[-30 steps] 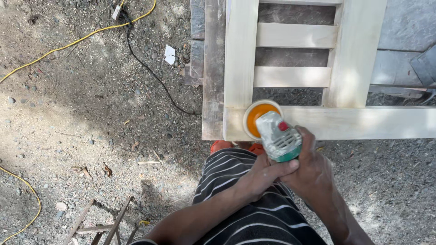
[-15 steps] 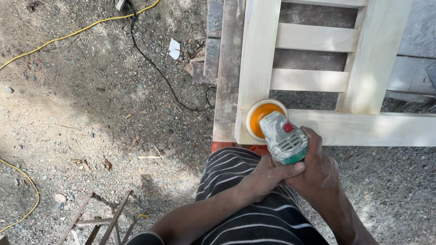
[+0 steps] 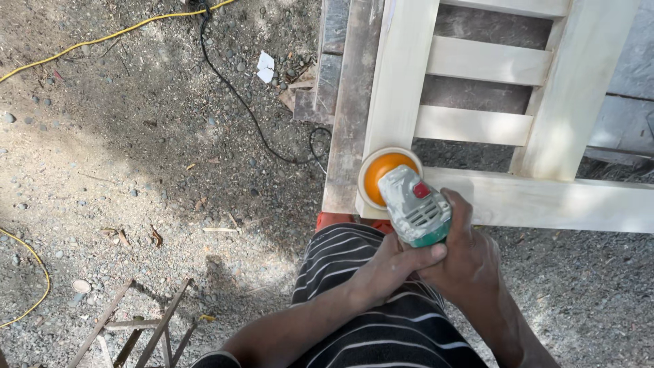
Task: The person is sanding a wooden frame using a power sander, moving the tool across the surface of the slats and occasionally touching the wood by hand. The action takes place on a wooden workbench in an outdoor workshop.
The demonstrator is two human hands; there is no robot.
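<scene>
While both sets of fingers [image 3: 436, 251] stay wrapped tight around the grey-green sander [image 3: 414, 206], left hand [image 3: 385, 269] over right hand [image 3: 466, 266], I judge sanding is underway at the pale wooden frame [image 3: 545, 199] corner; next, steady sliding pressure toward three o'clock. Its orange disc [image 3: 379, 172] hides the contact; the frame runs offscreen at twelve.

My right hand [image 3: 463, 262] and left hand [image 3: 388, 269] hide the dusty grey-green sander's [image 3: 414, 204] rear; the pale wooden slatted frame [image 3: 545, 197] runs off the right edge.
</scene>
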